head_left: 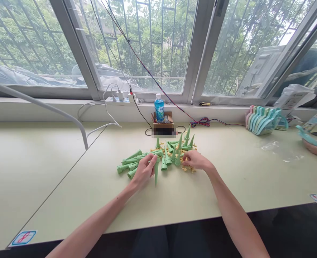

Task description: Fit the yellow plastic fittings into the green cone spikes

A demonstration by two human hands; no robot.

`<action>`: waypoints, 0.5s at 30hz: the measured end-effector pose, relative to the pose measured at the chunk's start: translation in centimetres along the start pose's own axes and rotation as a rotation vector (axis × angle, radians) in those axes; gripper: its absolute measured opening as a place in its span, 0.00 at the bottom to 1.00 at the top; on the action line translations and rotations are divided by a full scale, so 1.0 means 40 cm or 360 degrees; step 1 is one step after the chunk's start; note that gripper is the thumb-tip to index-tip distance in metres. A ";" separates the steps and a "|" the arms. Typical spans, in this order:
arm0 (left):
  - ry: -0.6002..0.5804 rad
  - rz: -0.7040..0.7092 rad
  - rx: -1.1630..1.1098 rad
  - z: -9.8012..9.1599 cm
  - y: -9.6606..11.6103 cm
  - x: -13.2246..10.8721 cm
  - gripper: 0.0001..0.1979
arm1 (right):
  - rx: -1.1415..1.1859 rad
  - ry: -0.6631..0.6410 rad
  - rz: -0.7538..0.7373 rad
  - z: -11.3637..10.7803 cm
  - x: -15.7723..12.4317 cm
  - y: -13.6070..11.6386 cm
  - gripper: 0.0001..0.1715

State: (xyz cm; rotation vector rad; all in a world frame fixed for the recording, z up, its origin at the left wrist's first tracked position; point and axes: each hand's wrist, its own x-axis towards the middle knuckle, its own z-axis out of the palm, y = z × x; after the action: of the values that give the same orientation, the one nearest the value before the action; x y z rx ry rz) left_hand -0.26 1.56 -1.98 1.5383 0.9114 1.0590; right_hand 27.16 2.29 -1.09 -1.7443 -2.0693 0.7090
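Note:
My left hand (144, 168) is closed on a green plastic spike (156, 173), its narrow tip pointing down toward the table's front. Behind and beside that hand lies a pile of similar green cone-shaped spikes (128, 162), some lying flat and a few standing upright. My right hand (194, 159) reaches to the pile's right side, over small yellow plastic pieces (190, 168). Its fingers are pinched together there; what they hold, if anything, is too small to make out. An upright green spike (177, 158) stands just left of those fingers.
Behind the pile, a blue-labelled bottle (159, 108) stands in a small cardboard box (169, 118). Coiled wires (201, 122) lie to its right. Several pastel plastic items (263, 120) stand at the right. Another person's hand (316, 148) holds a turquoise item at the far right.

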 end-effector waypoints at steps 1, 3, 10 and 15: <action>0.0000 -0.0002 0.0005 0.000 0.001 0.000 0.21 | -0.0003 0.0007 -0.0004 0.001 0.000 0.000 0.06; 0.0001 -0.0006 0.0019 0.000 0.003 -0.002 0.21 | -0.0008 0.0018 -0.0009 0.002 0.001 0.000 0.06; 0.0008 0.0007 0.0034 0.002 0.003 -0.003 0.21 | -0.0001 0.0033 -0.0044 -0.006 -0.002 0.002 0.07; 0.0016 -0.0006 0.0042 0.003 0.007 -0.003 0.21 | 0.0053 0.0100 -0.0075 -0.036 -0.023 -0.010 0.08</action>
State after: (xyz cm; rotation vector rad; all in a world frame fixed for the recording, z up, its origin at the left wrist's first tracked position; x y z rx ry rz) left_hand -0.18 1.34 -1.75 1.5535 0.9385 1.0566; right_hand 27.81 1.57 0.35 -1.6723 -2.0381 0.6625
